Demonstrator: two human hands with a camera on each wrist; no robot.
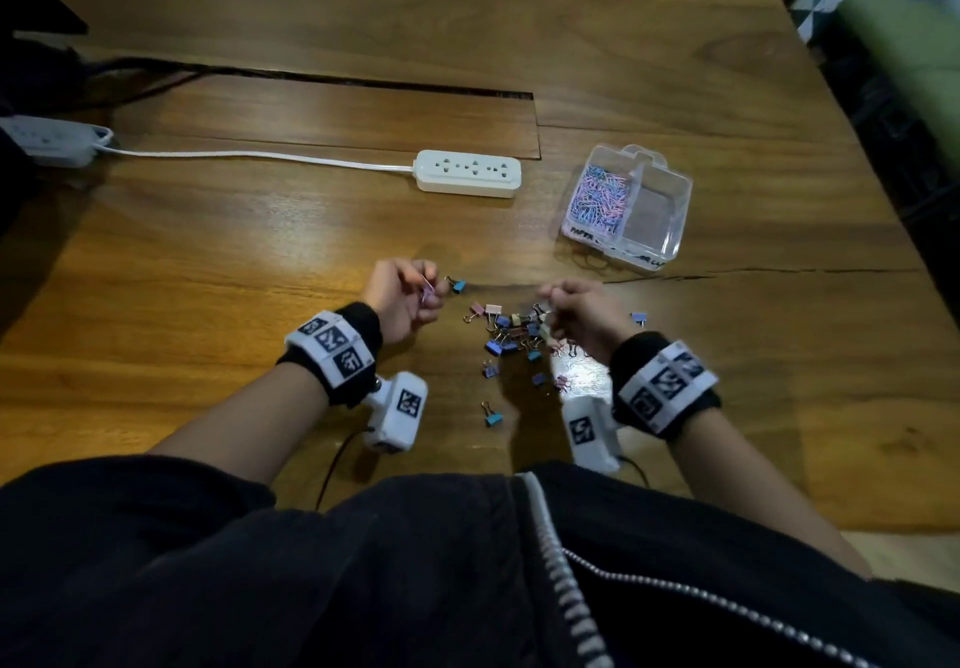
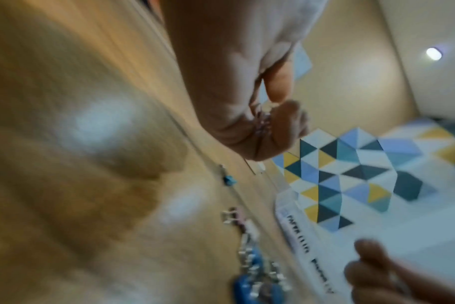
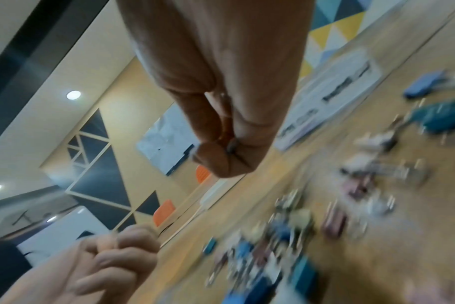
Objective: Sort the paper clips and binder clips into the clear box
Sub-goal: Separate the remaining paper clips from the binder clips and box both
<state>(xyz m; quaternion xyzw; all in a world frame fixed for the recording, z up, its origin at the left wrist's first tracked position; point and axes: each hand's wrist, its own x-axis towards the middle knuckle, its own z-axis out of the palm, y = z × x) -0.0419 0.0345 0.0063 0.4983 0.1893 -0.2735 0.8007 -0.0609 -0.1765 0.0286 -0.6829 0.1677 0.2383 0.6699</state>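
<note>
Your left hand [image 1: 402,298] is pinching what looks like a pink paper clip [image 1: 427,289] in curled fingers; your right hand [image 1: 582,311] is curling over the binder clips [image 1: 511,335], its grasp blurred, so whether it is holding one cannot be told. The pile is lying between and just below your fingertips. The clear box [image 1: 675,210] is sitting well beyond your right fingers, its right compartment apparently unfilled. Risk: a loose pinch is likely dropping the clip into the pile. Open table [image 1: 260,262] is lying beyond your left fingers; the power strip [image 1: 467,174] is lying farther out.
</note>
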